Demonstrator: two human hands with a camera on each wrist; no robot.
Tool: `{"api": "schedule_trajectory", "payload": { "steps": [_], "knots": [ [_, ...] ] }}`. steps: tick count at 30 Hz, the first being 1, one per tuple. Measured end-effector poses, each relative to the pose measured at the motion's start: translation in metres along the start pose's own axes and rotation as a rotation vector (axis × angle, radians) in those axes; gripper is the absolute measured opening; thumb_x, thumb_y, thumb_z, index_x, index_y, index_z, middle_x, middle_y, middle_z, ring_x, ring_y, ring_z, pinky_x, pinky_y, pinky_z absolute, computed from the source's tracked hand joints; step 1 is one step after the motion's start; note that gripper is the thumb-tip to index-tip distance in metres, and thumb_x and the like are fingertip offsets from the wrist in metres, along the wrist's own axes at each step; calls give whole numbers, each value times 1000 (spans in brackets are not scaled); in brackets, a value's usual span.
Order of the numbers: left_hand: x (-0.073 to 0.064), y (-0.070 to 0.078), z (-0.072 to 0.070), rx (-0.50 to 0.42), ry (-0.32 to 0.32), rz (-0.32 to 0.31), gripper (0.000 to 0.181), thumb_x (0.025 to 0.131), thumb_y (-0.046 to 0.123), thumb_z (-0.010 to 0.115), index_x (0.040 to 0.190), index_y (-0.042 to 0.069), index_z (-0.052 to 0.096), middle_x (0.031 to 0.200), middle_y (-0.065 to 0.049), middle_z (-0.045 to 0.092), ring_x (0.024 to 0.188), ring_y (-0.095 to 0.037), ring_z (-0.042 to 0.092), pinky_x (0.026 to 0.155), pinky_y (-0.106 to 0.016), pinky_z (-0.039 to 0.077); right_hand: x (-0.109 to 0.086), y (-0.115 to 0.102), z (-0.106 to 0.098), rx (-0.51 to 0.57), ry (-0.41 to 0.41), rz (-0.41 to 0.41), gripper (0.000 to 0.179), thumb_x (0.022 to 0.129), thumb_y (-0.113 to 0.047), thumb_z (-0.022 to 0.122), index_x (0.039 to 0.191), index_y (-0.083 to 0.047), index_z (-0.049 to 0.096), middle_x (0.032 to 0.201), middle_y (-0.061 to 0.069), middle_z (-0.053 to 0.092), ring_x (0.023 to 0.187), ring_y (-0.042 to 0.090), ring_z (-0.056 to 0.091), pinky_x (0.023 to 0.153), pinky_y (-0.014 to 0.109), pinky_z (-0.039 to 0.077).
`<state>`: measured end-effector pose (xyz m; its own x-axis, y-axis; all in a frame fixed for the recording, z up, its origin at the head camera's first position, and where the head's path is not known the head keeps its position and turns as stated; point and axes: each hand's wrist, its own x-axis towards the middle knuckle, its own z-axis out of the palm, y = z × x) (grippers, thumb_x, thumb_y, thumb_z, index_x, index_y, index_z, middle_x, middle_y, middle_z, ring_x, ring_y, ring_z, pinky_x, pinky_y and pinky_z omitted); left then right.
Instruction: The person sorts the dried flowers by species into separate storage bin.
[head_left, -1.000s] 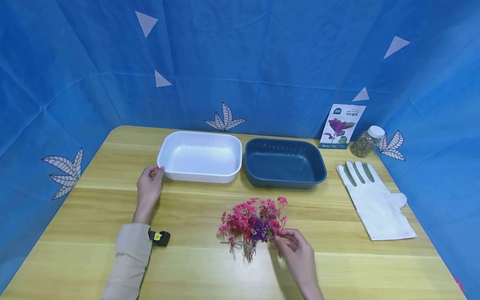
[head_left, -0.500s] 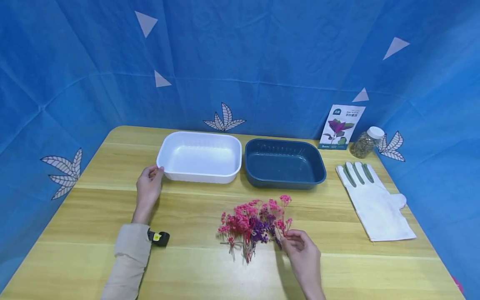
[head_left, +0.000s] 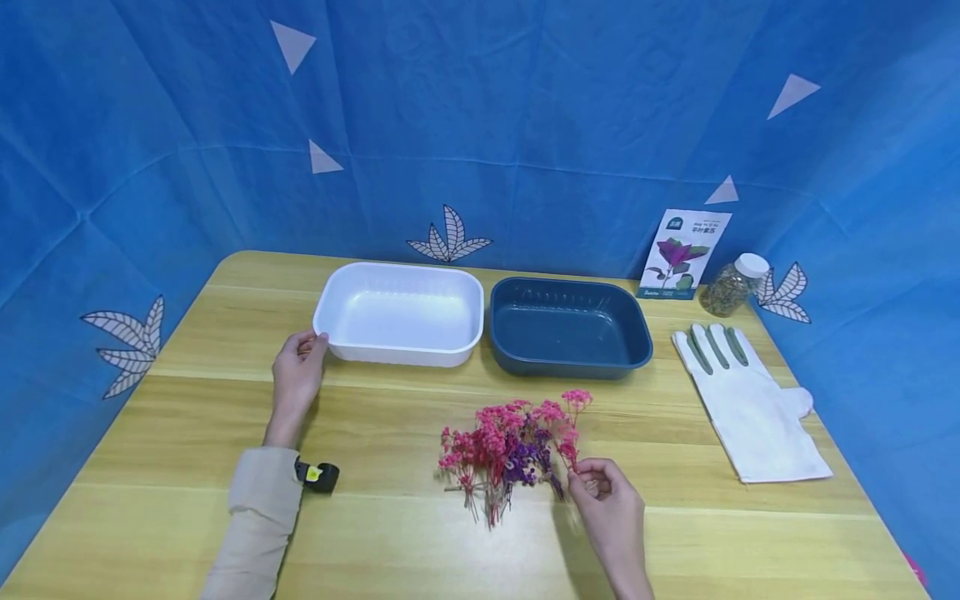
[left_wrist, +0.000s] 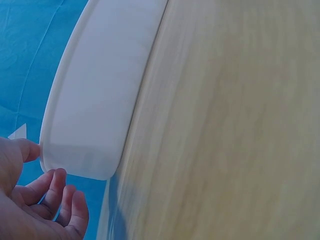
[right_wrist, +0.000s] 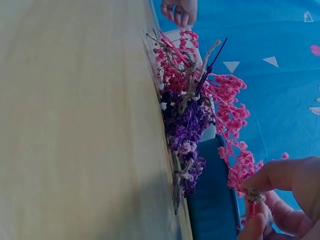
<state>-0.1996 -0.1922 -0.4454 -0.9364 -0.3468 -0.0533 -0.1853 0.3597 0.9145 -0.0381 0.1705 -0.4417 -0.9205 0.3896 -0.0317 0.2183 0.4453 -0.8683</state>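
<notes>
My left hand (head_left: 296, 375) pinches the near left corner of a white plastic basin (head_left: 401, 356) between thumb and fingers. At the front middle of the table lies a heap of dried flowers, with pink bunches (head_left: 483, 442) on the left and purple bunches (right_wrist: 187, 125) beside them. My right hand (head_left: 611, 517) pinches the twine-tied stems of a small pink dried flower bunch (right_wrist: 240, 165) at the heap's right side. Its pink heads point up and away from the hand. In the head view, its blooms still overlap the others, so I cannot tell whether they touch.
Right of the white basin stands a dark blue basin (head_left: 570, 369). A seed packet (head_left: 682, 254) leans upright at the back right, next to a white-capped jar (head_left: 727, 292). A white glove (head_left: 757, 417) with green fingers lies near the wooden table's right edge (head_left: 851, 483).
The right hand has shifted a little to the right with the pink flower bunch, drawing it partly off the heap. My left hand stays at the white basin's corner.
</notes>
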Motion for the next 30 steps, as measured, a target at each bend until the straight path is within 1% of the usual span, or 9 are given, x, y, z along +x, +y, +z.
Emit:
{"api": "schedule_trajectory", "payload": {
  "steps": [5, 9, 13, 19, 22, 26, 28, 30],
  "knots": [
    [0, 1, 0, -5, 4, -4, 49, 100, 35, 42, 133, -2, 46, 116, -14, 51, 97, -18, 48, 73, -17, 42, 1, -1, -1, 24, -24, -11, 15, 79, 5, 67, 93, 4, 63, 79, 7, 63, 63, 5, 51, 57, 16, 46],
    [0, 1, 0, -5, 3, -9, 49, 101, 35, 42, 134, -1, 46, 116, -15, 51, 98, -19, 48, 75, -19, 42, 1, -1, -2, 27, -31, -13, 15, 80, 4, 67, 94, 5, 63, 80, 7, 63, 65, 5, 52, 59, 16, 47],
    [0, 1, 0, -5, 0, -8, 49, 101, 34, 42, 134, -2, 46, 118, -16, 51, 101, -22, 49, 78, -22, 42, 2, -2, -1, 30, -15, -9, 14, 80, 5, 66, 94, 5, 63, 80, 8, 63, 65, 6, 53, 60, 15, 48],
    [0, 1, 0, -5, 0, -9, 50, 101, 34, 41, 135, -2, 45, 119, -17, 51, 102, -22, 49, 79, -23, 42, 0, -3, 0, 27, 26, -52, 16, 79, 6, 68, 94, 4, 63, 80, 9, 63, 65, 4, 52, 60, 15, 47],
    [0, 1, 0, -9, 5, -3, 50, 101, 34, 42, 134, -3, 46, 118, -17, 52, 102, -21, 49, 80, -23, 42, 0, -3, 1, 36, 34, -75, 21, 78, 6, 69, 97, 4, 61, 81, 8, 62, 65, 3, 51, 60, 15, 47],
    [1, 0, 0, -17, 14, 12, 49, 100, 32, 43, 132, -5, 47, 116, -17, 52, 101, -22, 49, 83, -25, 41, 0, -2, 1, 32, 29, -109, 32, 77, 5, 72, 107, 4, 60, 80, 7, 63, 64, 1, 51, 59, 14, 47],
    [2, -1, 0, -20, 14, 16, 49, 100, 32, 44, 132, -5, 47, 116, -18, 52, 102, -22, 48, 85, -27, 41, 1, -1, 1, 20, 19, -111, 35, 77, 3, 73, 110, 4, 60, 80, 7, 63, 64, 0, 51, 59, 14, 47],
    [2, -1, 0, -23, 14, 17, 49, 100, 32, 44, 132, -5, 47, 117, -18, 52, 103, -22, 49, 85, -27, 41, 3, -1, 1, 12, 0, -102, 34, 78, 3, 72, 110, 4, 62, 80, 7, 63, 64, 1, 52, 59, 14, 48]
  ]
}}
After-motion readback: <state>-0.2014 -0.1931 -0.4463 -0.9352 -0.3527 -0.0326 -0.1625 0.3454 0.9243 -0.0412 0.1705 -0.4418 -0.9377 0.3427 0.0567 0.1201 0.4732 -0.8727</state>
